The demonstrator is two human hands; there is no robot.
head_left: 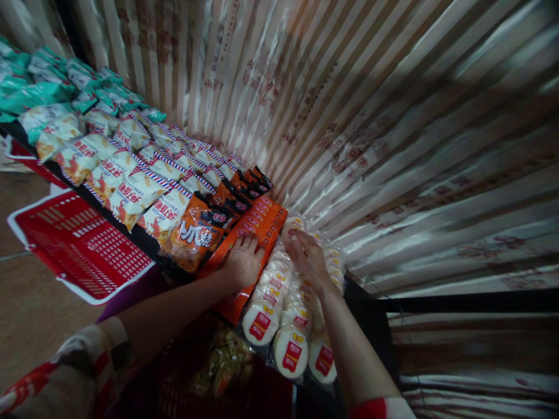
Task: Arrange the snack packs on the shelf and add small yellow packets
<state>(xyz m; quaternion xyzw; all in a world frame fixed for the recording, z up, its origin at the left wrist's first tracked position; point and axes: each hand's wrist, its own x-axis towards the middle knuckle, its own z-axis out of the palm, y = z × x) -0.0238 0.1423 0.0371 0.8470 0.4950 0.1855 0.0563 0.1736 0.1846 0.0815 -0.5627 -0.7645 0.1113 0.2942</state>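
Note:
My left hand (243, 261) lies palm down on an orange snack pack (257, 227), its fingers curled over the pack's right edge. My right hand (307, 256) rests flat, fingers spread, on clear packs of round white rice crackers (279, 326) with red labels. Both packs lie side by side on a dark shelf against a striped curtain. The crackers are stacked in rows running toward me.
Orange bags (198, 230) stand left of my hands, then white-and-red snack bags (131, 192) and green bags (39, 87) further left. A red basket (74, 247) sits below the shelf at left. A second basket holding packets (222, 366) is under my arms. The striped curtain (393, 128) backs the shelf.

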